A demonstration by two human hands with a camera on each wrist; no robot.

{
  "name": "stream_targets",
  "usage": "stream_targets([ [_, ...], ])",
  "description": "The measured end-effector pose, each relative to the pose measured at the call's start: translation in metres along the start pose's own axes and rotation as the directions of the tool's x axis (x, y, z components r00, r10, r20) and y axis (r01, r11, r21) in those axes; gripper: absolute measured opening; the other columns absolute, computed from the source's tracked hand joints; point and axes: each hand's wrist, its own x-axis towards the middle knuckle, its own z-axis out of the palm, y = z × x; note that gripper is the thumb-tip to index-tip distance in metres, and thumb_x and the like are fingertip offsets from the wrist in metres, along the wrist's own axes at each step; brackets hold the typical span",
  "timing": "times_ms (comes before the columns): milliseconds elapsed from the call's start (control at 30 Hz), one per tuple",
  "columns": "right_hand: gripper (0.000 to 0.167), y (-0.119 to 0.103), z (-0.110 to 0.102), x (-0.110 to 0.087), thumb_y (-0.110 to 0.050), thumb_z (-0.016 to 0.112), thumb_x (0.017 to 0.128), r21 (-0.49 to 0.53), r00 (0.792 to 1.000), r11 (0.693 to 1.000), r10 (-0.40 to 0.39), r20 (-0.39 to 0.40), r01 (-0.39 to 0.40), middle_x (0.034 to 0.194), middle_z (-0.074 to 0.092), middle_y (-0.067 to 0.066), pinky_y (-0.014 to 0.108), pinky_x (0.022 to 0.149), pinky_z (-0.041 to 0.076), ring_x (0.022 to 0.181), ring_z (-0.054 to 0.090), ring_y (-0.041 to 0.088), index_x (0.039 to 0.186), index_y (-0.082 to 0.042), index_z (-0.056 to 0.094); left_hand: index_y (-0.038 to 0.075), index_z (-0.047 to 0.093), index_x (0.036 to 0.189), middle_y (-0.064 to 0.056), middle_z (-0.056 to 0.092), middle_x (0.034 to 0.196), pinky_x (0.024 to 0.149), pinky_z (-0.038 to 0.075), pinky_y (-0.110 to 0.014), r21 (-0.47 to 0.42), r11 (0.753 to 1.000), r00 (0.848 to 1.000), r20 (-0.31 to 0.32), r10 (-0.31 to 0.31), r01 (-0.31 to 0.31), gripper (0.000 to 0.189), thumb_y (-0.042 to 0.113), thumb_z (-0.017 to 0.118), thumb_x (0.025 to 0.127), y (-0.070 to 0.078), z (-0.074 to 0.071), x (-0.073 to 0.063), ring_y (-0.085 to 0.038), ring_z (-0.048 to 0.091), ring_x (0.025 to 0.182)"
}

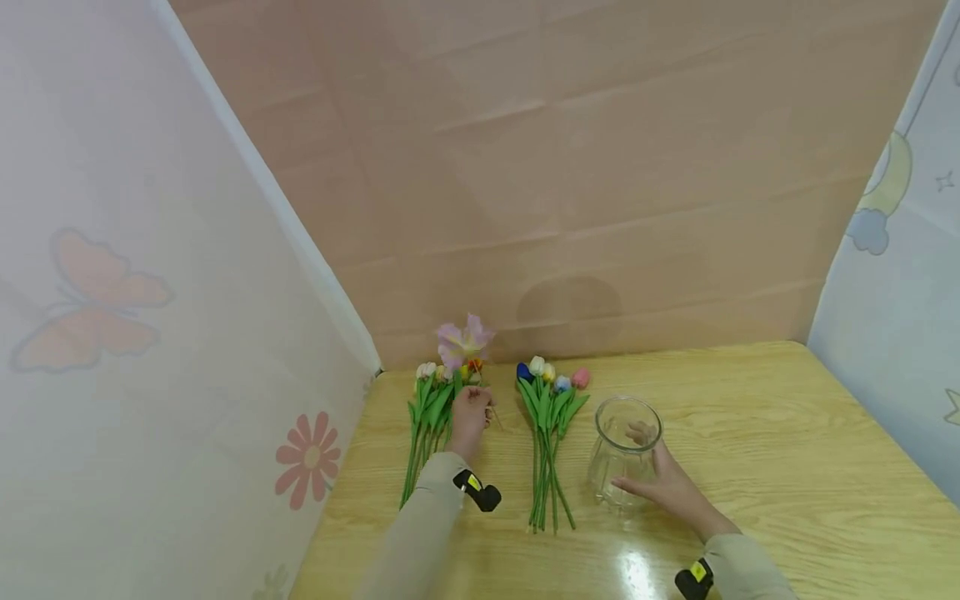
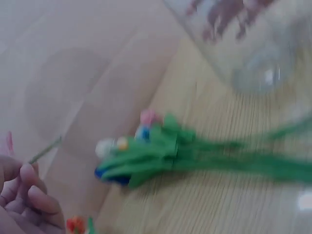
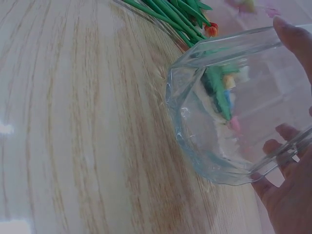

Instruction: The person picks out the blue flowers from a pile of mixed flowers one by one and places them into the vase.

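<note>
Currently | left grip (image 1: 472,407): pinching pink flower (image 1: 462,342), mostly above it | right grip (image 1: 668,483): clasping vase (image 1: 607,468)

Head camera is looking forward and down at the tabletop (image 1: 750,433), sitting farthest back. I am noting the left-wrist camera (image 1: 477,492) facing rightward across a tulip bunch (image 2: 151,156); the right-wrist camera (image 1: 694,580) is facing leftward, closely, through the glass vase (image 3: 214,136). Both are sharing bunch and vase.
</note>
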Motion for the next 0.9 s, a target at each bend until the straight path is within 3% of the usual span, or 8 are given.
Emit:
stream_targets([
  [100, 0.096, 0.001, 0.0, 0.001, -0.025, 0.079, 0.081, -0.008, 1.0, 1.0, -0.005, -0.001, 0.005, 0.149, 0.027, 0.026, 0.08, 0.094, 0.017, 0.136, 0.018, 0.058, 0.152, -0.017, 0.014, 0.003, 0.054, 0.102, -0.014, 0.065, 0.084, 0.055, 0.043, -0.026, 0.208, 0.969, 0.982, -0.101, 0.16, -0.136, 0.011, 0.013, 0.054, 0.1, -0.008, -0.021, 0.012, -0.016, 0.058, 0.063],
  [200, 0.097, 0.002, 0.0, 0.001, -0.025, 0.079, 0.081, -0.016, 1.0, 1.0, -0.004, -0.005, 0.004, 0.149, 0.027, 0.027, 0.08, 0.095, 0.017, 0.136, 0.018, 0.058, 0.152, -0.013, 0.014, 0.004, 0.057, 0.104, -0.012, 0.066, 0.085, 0.057, 0.045, -0.031, 0.414, 0.9, 0.96, -0.172, 0.222, -0.134, 0.012, 0.014, 0.054, 0.099, -0.019, -0.043, 0.02, -0.023, 0.063, 0.071],
  [333, 0.098, 0.003, 0.001, 0.001, -0.027, 0.079, 0.081, -0.029, 1.0, 1.0, 0.002, -0.007, -0.003, 0.15, 0.027, 0.027, 0.078, 0.096, 0.017, 0.136, 0.018, 0.057, 0.153, -0.014, 0.013, 0.004, 0.06, 0.112, -0.014, 0.069, 0.094, 0.06, 0.048, -0.038, 0.597, 0.802, 0.96, -0.221, 0.173, -0.007, 0.017, 0.012, 0.052, 0.099, -0.032, -0.067, 0.021, -0.027, 0.065, 0.077],
  [500, 0.096, 0.004, 0.001, 0.002, -0.026, 0.078, 0.082, -0.017, 1.0, 1.0, 0.008, -0.007, -0.008, 0.151, 0.027, 0.025, 0.078, 0.097, 0.017, 0.138, 0.018, 0.055, 0.152, -0.018, 0.013, 0.005, 0.06, 0.121, -0.015, 0.069, 0.104, 0.064, 0.051, -0.044, 0.725, 0.682, 0.97, -0.222, 0.098, 0.097, 0.026, 0.009, 0.046, 0.099, -0.04, -0.086, 0.018, -0.029, 0.067, 0.081],
  [600, 0.096, 0.005, 0.001, 0.001, -0.025, 0.078, 0.082, -0.004, 1.0, 1.0, 0.014, -0.004, -0.014, 0.151, 0.026, 0.024, 0.079, 0.096, 0.016, 0.138, 0.017, 0.055, 0.153, -0.019, 0.013, 0.003, 0.061, 0.116, -0.017, 0.069, 0.103, 0.066, 0.052, -0.047, 0.756, 0.645, 0.97, -0.224, 0.095, 0.111, 0.024, 0.008, 0.046, 0.099, -0.041, -0.092, 0.015, -0.032, 0.067, 0.081],
  [667, 0.096, 0.006, 0.0, 0.001, -0.025, 0.078, 0.083, -0.002, 1.0, 1.0, 0.018, 0.0, -0.018, 0.151, 0.026, 0.025, 0.08, 0.095, 0.015, 0.138, 0.017, 0.055, 0.153, -0.019, 0.012, 0.001, 0.06, 0.112, -0.018, 0.069, 0.098, 0.066, 0.052, -0.048, 0.758, 0.643, 0.971, -0.221, 0.091, 0.112, 0.02, 0.007, 0.047, 0.099, -0.04, -0.095, 0.012, -0.033, 0.067, 0.08],
  [900, 0.096, 0.002, -0.001, 0.0, -0.025, 0.077, 0.083, -0.006, 1.0, 1.0, 0.019, 0.003, -0.019, 0.151, 0.025, 0.025, 0.08, 0.094, 0.016, 0.137, 0.017, 0.056, 0.153, -0.02, 0.013, 0.001, 0.06, 0.094, -0.015, 0.068, 0.081, 0.056, 0.052, -0.046, 0.798, 0.588, 0.972, -0.22, 0.08, 0.132, 0.017, 0.014, 0.05, 0.098, -0.049, -0.102, 0.011, -0.03, 0.067, 0.069],
])
